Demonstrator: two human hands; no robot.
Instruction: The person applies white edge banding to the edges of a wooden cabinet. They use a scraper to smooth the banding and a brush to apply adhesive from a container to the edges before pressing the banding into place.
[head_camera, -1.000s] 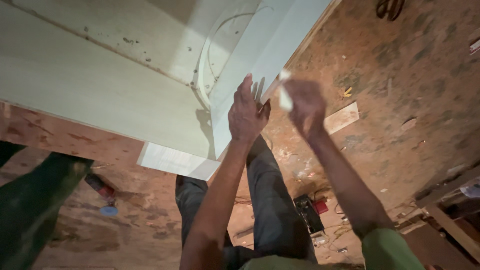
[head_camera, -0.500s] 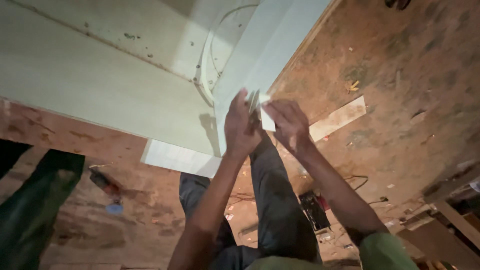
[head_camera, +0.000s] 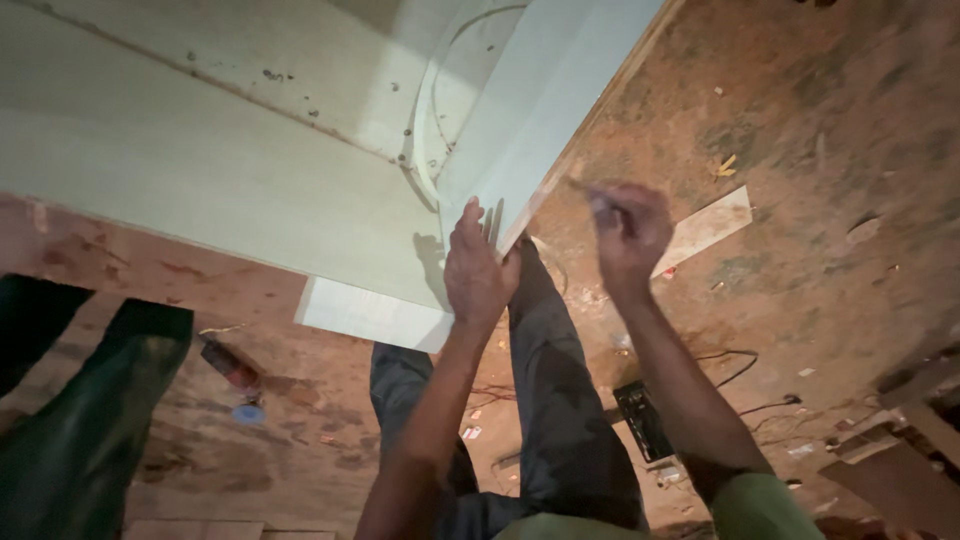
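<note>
While your left hand (head_camera: 478, 272) lies flat, fingers together, on the corner of the pale laminated panel (head_camera: 200, 170) (nothing clamped), your right hand (head_camera: 628, 228) is curled beside the panel's edge; blurred, can't tell what it grips. Step, prob.: working that edge. Next needs a steady panel. Surroundings: reddish plywood floor (head_camera: 820, 150), offcut strip (head_camera: 705, 225), cables, scraps; another person's dark trousers (head_camera: 80, 420) at left.

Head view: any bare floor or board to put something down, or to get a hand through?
Free: the pale board left of the left hand, and floor right of the right hand, past the pale offcut. Crowded: floor by the black tool and wires, and by the red tool.
</note>
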